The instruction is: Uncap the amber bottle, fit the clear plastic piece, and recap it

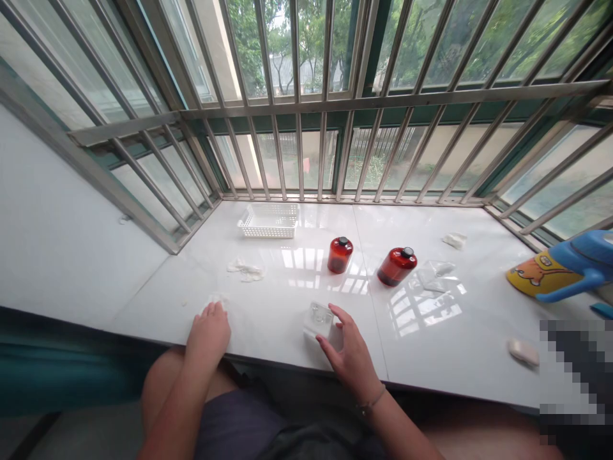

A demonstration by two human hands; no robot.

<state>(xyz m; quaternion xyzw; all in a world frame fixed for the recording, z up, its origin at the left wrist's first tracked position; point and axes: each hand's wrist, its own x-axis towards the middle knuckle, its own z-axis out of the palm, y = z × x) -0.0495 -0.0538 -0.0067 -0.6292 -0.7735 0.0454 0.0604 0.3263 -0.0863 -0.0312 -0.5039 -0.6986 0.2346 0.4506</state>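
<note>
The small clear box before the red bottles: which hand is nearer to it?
Right. The right hand curves around the right side of the clear box. The left hand is apart from it, farther left, on the counter.

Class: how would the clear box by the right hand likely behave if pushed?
Being transparent with straight edges, the clear box is probably stiff, light plastic. It may slide on the glossy surface, and its boxy shape seems unlikely to roll.

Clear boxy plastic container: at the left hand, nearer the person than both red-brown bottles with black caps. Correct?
Not the left hand: the head view shows the clear boxy plastic container at the right hand, nearer the person than both red-brown bottles.
</note>
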